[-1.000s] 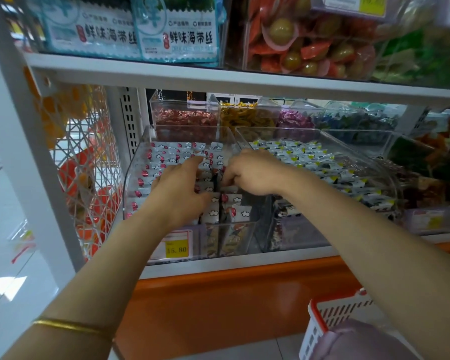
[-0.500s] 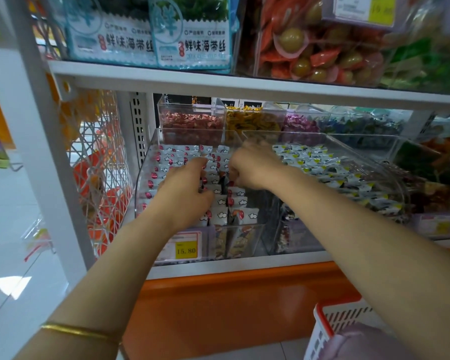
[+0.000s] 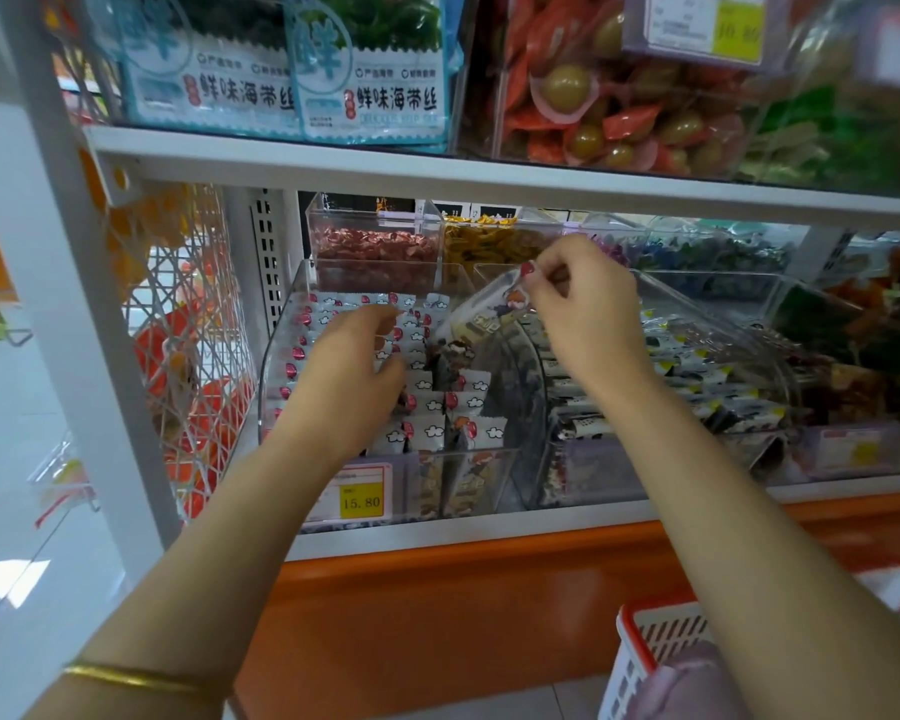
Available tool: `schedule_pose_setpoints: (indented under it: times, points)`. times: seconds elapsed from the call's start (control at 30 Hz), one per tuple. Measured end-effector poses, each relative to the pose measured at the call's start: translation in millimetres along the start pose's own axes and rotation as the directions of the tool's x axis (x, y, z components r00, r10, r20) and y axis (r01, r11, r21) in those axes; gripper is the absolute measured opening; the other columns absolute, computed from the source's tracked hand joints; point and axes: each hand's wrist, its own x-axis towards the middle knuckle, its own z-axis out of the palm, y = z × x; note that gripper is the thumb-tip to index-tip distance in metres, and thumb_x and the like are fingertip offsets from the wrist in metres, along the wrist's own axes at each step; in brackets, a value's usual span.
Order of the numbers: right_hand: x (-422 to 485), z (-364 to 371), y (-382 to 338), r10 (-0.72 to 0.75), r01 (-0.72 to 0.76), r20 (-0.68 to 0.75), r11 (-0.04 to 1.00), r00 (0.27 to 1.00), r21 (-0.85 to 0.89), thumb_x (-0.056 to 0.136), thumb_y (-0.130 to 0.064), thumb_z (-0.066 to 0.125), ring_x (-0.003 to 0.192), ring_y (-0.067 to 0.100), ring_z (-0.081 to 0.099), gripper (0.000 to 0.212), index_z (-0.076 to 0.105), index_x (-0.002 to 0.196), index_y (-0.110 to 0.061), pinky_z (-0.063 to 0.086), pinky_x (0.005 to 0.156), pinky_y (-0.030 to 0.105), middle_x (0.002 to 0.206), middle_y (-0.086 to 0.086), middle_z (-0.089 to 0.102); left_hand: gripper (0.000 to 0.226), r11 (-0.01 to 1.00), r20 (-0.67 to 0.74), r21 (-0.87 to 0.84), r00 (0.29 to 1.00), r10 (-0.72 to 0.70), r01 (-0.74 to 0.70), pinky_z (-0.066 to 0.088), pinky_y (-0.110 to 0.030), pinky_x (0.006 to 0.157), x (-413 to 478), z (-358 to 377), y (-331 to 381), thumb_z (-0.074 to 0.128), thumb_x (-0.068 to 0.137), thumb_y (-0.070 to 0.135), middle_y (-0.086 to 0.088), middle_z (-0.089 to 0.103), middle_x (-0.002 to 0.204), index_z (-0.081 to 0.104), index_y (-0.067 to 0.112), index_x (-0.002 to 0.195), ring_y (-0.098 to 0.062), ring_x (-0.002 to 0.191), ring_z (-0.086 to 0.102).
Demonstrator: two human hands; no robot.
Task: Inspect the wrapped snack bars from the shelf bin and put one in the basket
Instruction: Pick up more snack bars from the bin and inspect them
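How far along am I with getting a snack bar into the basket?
Done: one wrapped bar is up out of the rows in the clear bin. In hand: the right hand pinches its top end, holding it up; the left hand rests on the other bars. Left: it has yet to go into the basket at lower right.
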Motion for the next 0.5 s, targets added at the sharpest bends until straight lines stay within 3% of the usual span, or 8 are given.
schedule_pose_setpoints:
  times: [0.07,0.13,0.2,0.23,0.37,0.43,0.5]
  points:
    - [-9.5,-5.2,-2.0,0.062,-0.056,-0.046,0.990,0.997,0.130,0.091,-0.012,0.057,0.065,0.013,0.055,0.007,0.057,0.087,-0.007,0.048,0.064,0.030,0.075,0.001,0.057,0.044,0.998,-0.006,-0.059,1.000,-0.022,0.021,0.042,-0.026,0.091,-0.9,-0.1,1.8,0.047,0.095,0.014,-0.005,0.050,0.134,0.040,0.013,0.139,-0.013,0.109,0.049]
    - [-19.8,-7.4,-4.8,0.165,-0.157,-0.004,0.948,0.986,0.278,0.092,-0.011,0.056,0.066,0.018,0.063,0.008,0.056,0.085,-0.006,0.053,0.061,0.029,0.080,0.007,0.062,0.039,0.989,0.033,-0.134,0.998,-0.062,0.066,0.046,-0.020,0.077,-3.2,0.5,3.5,0.044,0.097,0.014,-0.001,0.056,0.123,0.044,0.013,0.136,-0.013,0.100,0.054]
    - [-29.6,-7.8,-7.1,0.274,-0.277,0.069,0.865,0.959,0.419,0.093,-0.010,0.055,0.060,0.019,0.067,0.009,0.057,0.087,-0.004,0.056,0.058,0.032,0.084,0.011,0.066,0.026,0.947,0.091,-0.287,0.988,-0.121,0.142,0.051,-0.015,0.063,-5.7,0.3,5.4,0.042,0.098,0.013,-0.001,0.064,0.104,0.056,0.011,0.120,-0.018,0.090,0.062]
    - [-34.0,-7.7,-7.8,0.318,-0.330,0.110,0.809,0.942,0.486,0.093,-0.009,0.054,0.058,0.017,0.067,0.009,0.057,0.088,-0.003,0.057,0.058,0.033,0.084,0.011,0.067,0.021,0.905,0.118,-0.380,0.980,-0.159,0.193,0.053,-0.016,0.063,-6.5,-0.4,6.1,0.042,0.098,0.013,-0.003,0.066,0.096,0.060,0.010,0.109,-0.019,0.088,0.064]
    - [-46.4,-10.3,-6.0,0.394,-0.486,0.325,0.434,0.860,0.759,0.089,0.000,0.056,0.066,0.014,0.068,0.006,0.061,0.087,-0.001,0.057,0.061,0.024,0.083,0.010,0.067,0.017,0.689,0.197,-0.633,0.934,-0.297,0.352,0.055,-0.021,0.064,-7.6,-5.3,6.6,0.047,0.097,0.015,-0.009,0.064,0.092,0.061,0.010,0.089,-0.020,0.086,0.067]
    - [-49.7,-12.7,-4.5,0.390,-0.547,0.441,0.221,0.808,0.807,0.086,0.004,0.056,0.069,0.015,0.069,0.007,0.062,0.090,0.002,0.057,0.063,0.023,0.084,0.011,0.068,0.016,0.550,0.227,-0.740,0.913,-0.339,0.388,0.054,-0.019,0.059,-8.6,-9.1,6.3,0.051,0.094,0.014,-0.003,0.064,0.080,0.059,0.011,0.080,-0.015,0.075,0.067]
    - [-51.4,-14.5,-3.3,0.369,-0.586,0.523,0.077,0.768,0.807,0.084,0.008,0.055,0.068,0.016,0.070,0.011,0.062,0.090,0.002,0.057,0.062,0.022,0.079,0.009,0.071,0.020,0.458,0.247,-0.789,0.894,-0.373,0.409,0.053,-0.018,0.056,-8.7,-13.3,5.0,0.055,0.092,0.014,0.002,0.061,0.069,0.056,0.013,0.072,-0.012,0.067,0.064]
